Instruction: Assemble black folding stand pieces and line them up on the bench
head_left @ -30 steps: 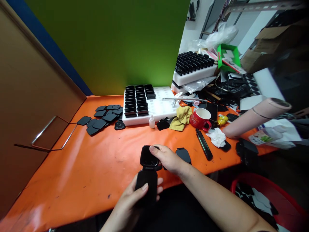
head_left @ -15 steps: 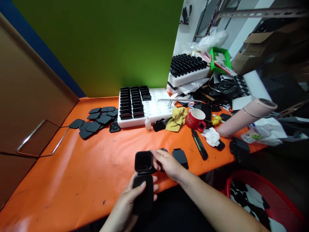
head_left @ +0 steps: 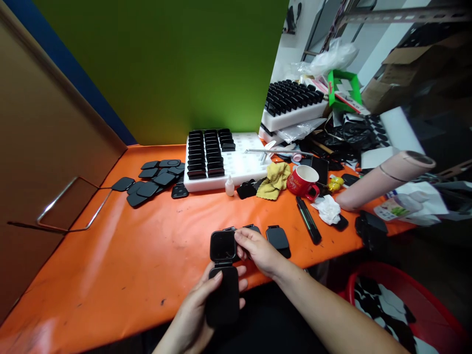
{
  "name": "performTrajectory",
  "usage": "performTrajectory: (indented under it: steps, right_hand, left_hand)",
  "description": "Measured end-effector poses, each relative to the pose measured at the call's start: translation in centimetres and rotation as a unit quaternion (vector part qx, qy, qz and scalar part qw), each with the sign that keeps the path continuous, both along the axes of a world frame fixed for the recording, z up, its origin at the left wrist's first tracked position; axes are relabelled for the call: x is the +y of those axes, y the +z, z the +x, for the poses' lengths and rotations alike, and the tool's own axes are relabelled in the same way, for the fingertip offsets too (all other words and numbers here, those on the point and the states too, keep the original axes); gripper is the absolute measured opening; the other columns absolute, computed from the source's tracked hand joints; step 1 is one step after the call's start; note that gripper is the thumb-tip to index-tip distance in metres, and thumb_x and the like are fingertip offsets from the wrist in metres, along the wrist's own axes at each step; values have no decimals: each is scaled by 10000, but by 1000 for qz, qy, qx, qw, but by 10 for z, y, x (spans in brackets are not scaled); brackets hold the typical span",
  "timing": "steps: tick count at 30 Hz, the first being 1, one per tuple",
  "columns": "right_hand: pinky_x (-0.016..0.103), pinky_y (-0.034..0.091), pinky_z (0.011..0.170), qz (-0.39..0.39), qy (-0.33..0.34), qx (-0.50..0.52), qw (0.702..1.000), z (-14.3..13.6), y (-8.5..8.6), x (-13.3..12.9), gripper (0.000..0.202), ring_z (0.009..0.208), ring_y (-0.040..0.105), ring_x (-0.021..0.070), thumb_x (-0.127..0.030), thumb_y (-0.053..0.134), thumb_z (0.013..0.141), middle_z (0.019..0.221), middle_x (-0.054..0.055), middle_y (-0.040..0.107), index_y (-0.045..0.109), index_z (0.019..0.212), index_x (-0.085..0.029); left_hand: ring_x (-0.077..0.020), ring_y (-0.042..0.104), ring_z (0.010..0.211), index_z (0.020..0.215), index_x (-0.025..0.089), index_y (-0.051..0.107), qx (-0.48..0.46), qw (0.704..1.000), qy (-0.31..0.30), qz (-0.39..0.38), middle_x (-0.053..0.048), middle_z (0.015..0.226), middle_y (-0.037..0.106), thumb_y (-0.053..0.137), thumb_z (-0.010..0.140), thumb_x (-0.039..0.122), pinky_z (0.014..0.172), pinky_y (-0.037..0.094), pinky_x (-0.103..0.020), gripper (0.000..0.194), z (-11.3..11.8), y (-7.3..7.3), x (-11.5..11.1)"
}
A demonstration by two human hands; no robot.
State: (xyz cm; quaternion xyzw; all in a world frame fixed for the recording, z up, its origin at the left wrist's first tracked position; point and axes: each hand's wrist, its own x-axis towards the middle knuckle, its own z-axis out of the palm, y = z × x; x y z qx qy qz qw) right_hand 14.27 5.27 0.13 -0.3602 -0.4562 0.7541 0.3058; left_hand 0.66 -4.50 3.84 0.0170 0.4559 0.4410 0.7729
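The left hand (head_left: 199, 302) holds an open black case (head_left: 222, 297) by its lower half, thumb on top. The right hand (head_left: 258, 250) has its thumb and curled fingers at the upper half's right edge. A closed case (head_left: 278, 239) lies to its right on the orange surface (head_left: 121, 260). Beyond stands a white rack (head_left: 206, 186), partly filled with black pieces (head_left: 214, 162), and in front of it a bottle (head_left: 229, 187). A yellow cloth (head_left: 275, 183) lies beside a red mug (head_left: 302, 182); farther right leans a pink flask (head_left: 387, 179)

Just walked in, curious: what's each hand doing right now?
Left hand: closed, holding a black hinged case.
Right hand: partly curled at the case's upper right edge; grip cannot be told.
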Motion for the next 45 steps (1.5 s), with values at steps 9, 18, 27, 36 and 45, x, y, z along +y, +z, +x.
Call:
performTrajectory:
  steps: [9, 18, 27, 36, 45]
  right_hand:
    - [200, 322, 510, 16, -5, -24, 1000, 0, 0, -5, 281, 494, 400, 74, -412, 445, 860, 551, -44, 450, 496, 736, -165]
    - [372, 316, 930, 283, -139, -650, 691, 137, 7, 27, 335, 1094, 442, 260, -334, 422, 855, 1138, 128, 518, 514, 1131, -168]
    - [321, 446, 641, 195, -127, -645, 728, 162, -14, 39, 352, 750, 597, 222, -445, 407, 825, 851, 87, 595, 504, 1023, -171]
    - [237, 457, 590, -11, -3, -107, 994, 85, 23, 17, 428, 669, 554, 99, -300, 533, 801, 984, 40, 560, 412, 1209, -255]
    - [195, 374, 453, 170, 192, -230, 939, 7, 31, 42, 263, 529, 468, 83, -346, 420, 874, 748, -2, 546, 500, 1072, -192]
  left_hand:
    - [-283, 595, 1002, 1199, 179, 460, 21, 1000, -6, 3, -124, 1086, 643, 581, 786, 269, 894, 442, -448, 439, 1, -6, 3]
    - [-276, 514, 1119, 1088, 257, 552, 275, 960, -46, -10, -39, 1186, 596, 615, 696, 472, 926, 437, -419, 452, -43, -29, 14]
    - [-311, 553, 1035, 1176, 193, 495, 670, 728, -116, 90, -104, 1114, 600, 487, 728, 556, 898, 424, -479, 576, -111, -60, 28]
    - [-274, 456, 1148, 1239, 163, 451, 823, 496, -152, 232, -118, 1266, 480, 396, 831, 428, 953, 391, -439, 490, -114, -73, 17]
    - [-260, 411, 1211, 1314, 165, 376, 853, 392, -209, 272, -90, 1342, 442, 384, 862, 366, 990, 343, -460, 495, -107, -78, 6]
